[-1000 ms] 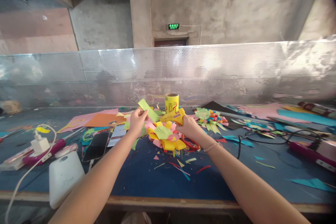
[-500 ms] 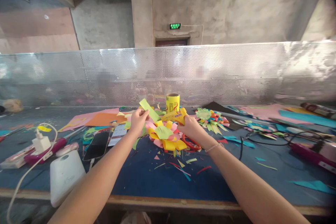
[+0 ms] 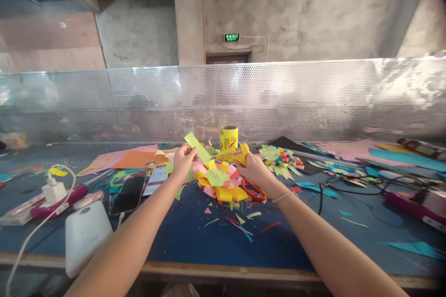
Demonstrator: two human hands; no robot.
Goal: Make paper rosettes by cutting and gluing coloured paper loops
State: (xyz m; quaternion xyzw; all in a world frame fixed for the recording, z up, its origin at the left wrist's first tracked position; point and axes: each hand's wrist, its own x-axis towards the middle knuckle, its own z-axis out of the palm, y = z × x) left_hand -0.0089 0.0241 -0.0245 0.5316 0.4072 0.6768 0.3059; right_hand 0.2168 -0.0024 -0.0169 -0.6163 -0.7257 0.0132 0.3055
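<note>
My left hand pinches one end of a light green paper strip between thumb and fingers. Closed around the grip of a yellow glue gun is my right hand; the nozzle points left toward the strip, apart from it. Below and between both hands lies a paper flower with yellow, pink and green loops. Red-handled scissors rest beside the flower, partly hidden under my right hand. Behind the glue gun stands a yellow tape roll on end.
A second paper flower lies to the right. At left are a phone, a white power bank and a power strip with a cable. Paper scraps litter the blue tabletop. A perforated metal screen borders the back.
The view has shifted very slightly. Both hands keep their grip on the strip and the glue gun, with almost no movement.
</note>
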